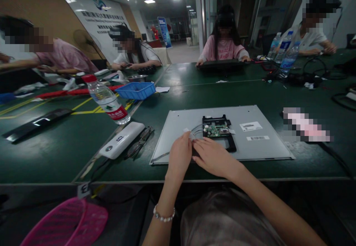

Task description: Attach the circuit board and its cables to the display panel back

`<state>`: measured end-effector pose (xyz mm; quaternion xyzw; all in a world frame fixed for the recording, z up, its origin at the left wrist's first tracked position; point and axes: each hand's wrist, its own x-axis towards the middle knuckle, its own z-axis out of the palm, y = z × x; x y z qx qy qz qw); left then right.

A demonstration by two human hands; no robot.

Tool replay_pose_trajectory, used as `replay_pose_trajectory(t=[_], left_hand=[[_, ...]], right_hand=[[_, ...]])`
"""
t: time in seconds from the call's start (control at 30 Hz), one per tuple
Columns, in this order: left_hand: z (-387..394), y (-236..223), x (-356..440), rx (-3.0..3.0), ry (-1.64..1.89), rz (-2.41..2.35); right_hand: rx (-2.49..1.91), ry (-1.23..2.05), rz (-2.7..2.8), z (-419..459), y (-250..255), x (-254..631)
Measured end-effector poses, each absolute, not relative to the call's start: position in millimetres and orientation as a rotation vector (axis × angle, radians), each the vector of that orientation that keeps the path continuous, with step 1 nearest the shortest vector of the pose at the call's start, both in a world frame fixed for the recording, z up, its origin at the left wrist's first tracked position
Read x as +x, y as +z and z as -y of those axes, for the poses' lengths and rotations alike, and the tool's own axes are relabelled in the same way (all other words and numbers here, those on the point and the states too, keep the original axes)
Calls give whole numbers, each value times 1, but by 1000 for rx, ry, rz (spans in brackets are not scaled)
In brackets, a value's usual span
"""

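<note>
A flat grey display panel [183,118] lies on the table in front of me, its back facing up. On it sits a black plastic bracket [232,144] holding a green circuit board [217,130]. Thin grey wires [197,130] run from the board towards my left fingertips. My left hand [180,152] is closed in a pinch at these wires, beside a small whitish piece [187,130]. My right hand [214,155] lies over the panel and the bracket's near left part, fingers stretched out, tips close to the left hand. What lies beneath both hands is hidden.
Left of the panel lie glasses [140,142], a white power bank [122,140] and a tilted water bottle [107,99]. Behind them is a blue basket [136,90]. A blurred-out phone-like object [306,125] lies right. A pink basket [66,222] is below the table edge. Several people sit around.
</note>
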<state>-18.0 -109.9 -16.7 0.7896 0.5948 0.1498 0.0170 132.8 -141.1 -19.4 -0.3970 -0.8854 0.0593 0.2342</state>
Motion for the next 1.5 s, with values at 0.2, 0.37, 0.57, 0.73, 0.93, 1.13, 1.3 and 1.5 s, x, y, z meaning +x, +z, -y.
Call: replay_pose_trajectory(t=[0.2,0.37,0.57,0.73,0.93,1.13,1.3,1.5], left_hand=[[107,-12,-16,2520,340,-1890],[105,-9,-15,2544,314,-1906],[102,-4,-15,2518,321,-1929],[93,3,-21,2510,444,-1834],[73,12,-33,2394,707,-1809],[59,18,-39,2398,416,-1774],[56,21,-35,2397,320,-1835],[47,33,-37,2481,328,-1782]], right_hand=[[-1153,131,2365,154,-30,127],[-1190,134,2367,162,-31,128],[-1136,196,2380,164,-14,140],[-1243,314,2205,149,11,194],[-1562,482,2100,93,11,269],[-1637,688,2183,63,-4,277],[-1578,781,2171,61,-12,274],[-1644,907,2058,66,-8,279]])
